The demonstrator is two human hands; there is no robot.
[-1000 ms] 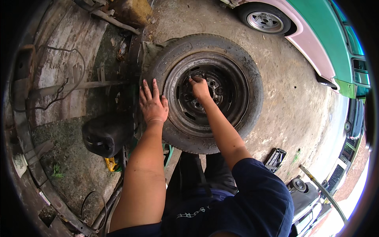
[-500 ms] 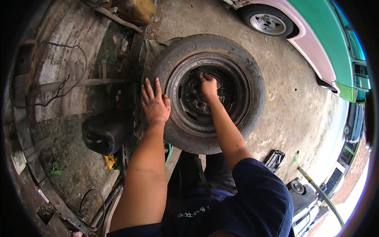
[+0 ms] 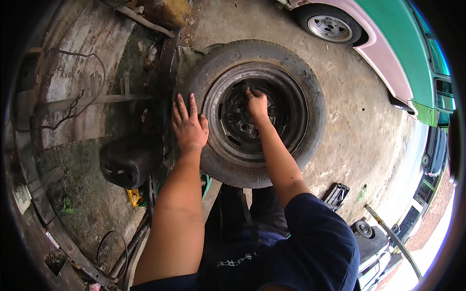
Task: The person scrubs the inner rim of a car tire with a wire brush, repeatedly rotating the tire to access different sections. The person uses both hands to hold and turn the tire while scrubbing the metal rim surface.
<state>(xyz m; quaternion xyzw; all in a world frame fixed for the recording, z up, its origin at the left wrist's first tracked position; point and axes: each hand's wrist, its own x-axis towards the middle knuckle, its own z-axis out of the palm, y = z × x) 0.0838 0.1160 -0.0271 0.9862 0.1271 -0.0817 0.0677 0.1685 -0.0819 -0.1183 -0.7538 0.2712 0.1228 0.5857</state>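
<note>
You are resting your left hand (image 3: 189, 127), fingers spread, on the tyre (image 3: 316, 116) in front of you, seemingly steadying it, while holding your right hand (image 3: 257, 105) bunched inside its rim (image 3: 238, 121), clamped on what I cannot tell.

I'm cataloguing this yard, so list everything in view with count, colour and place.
Tyre: one, dark grey, centre
Steel wheel: one, blackish, inside the tyre
Cloth: one, greyish, by the tyre's upper left
Green-and-pink vehicle: one, upper right
Car: one, dark, far right
Case-like object: one, black, lower right
Moulded part: one, black, left of the left forearm
Cable: one, dark, upper left
Metal frame: one, rusty grey, left
Concrete ground: one, grey-brown, throughout
Clutter at the far edges: uncountable
Shirt: one, dark blue, bottom
Left hand: one, smudged, spread on the tyre's left
Right hand: one, smudged, curled at the wheel's middle
</note>
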